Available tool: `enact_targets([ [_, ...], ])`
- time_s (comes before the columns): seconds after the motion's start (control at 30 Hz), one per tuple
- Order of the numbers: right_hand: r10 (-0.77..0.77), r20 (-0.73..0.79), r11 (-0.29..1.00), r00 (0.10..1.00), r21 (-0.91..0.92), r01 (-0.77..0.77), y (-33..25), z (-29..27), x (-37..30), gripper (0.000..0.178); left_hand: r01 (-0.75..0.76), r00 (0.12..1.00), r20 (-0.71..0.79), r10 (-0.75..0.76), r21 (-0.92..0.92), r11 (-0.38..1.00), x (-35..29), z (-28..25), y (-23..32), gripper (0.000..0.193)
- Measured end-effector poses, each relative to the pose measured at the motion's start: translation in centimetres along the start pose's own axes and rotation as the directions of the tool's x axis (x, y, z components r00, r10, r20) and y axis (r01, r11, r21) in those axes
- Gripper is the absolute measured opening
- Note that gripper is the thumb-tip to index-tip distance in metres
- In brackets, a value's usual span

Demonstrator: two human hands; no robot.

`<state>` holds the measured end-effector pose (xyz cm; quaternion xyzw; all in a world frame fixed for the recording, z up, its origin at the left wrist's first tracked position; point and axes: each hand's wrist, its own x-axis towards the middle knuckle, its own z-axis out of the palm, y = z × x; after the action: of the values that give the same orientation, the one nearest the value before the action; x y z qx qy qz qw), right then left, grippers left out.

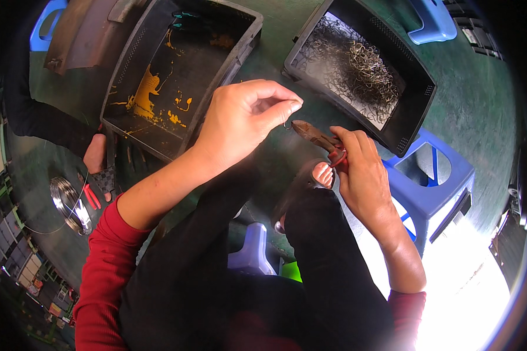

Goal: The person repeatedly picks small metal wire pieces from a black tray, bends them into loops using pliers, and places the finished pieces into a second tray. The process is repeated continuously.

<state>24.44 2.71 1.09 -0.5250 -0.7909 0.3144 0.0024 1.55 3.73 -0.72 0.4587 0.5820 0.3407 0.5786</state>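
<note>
Between thumb and forefinger, my left hand [240, 117] pinches a small curved wire piece [287, 125], which is thin and mostly hidden by the fingertips. My right hand [366, 181] is wrapped round the red handles of a pair of pliers [313, 136]. The dark, worn jaws of the pliers point left, close to the wire piece. Whether jaws and wire touch, I cannot tell. Beyond my right hand lies a black crate [416, 108] with a tangled heap of bent wire pieces [369, 73] on its pale bottom.
A black crate [184, 149] with yellow stains stands at the far left. Blue stools [459, 169] stand at right and far right. Left lie a wire coil [61, 202] and red-handled pliers [92, 196], near another person's foot [95, 155]. My sandalled foot [322, 174] is below the pliers.
</note>
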Motion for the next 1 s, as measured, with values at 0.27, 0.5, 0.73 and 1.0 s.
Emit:
enact_targets([
  [0.27,0.015,0.026,0.999,1.000,0.039,-0.016,0.0,-0.1,-0.1,0.053,0.032,0.990,0.138,-0.008,-0.168,0.985,0.5,-0.7,-0.8,0.018],
  [0.5,0.127,0.093,0.975,0.988,0.169,-0.141,-0.5,-0.3,0.0,0.037,-0.076,0.969,0.210,0.128,-0.237,0.968,0.9,-0.5,-1.5,0.022],
  [0.73,0.117,0.069,0.983,0.991,0.135,-0.126,-1.0,-0.6,0.1,0.029,-0.004,0.971,0.229,0.063,-0.250,0.968,0.7,0.0,-0.8,0.023],
  [1.0,0.166,0.197,0.907,0.966,0.353,-0.228,-1.5,-1.1,0.5,0.025,-0.053,0.954,0.254,0.156,-0.370,0.928,1.4,0.1,-1.5,0.026],
])
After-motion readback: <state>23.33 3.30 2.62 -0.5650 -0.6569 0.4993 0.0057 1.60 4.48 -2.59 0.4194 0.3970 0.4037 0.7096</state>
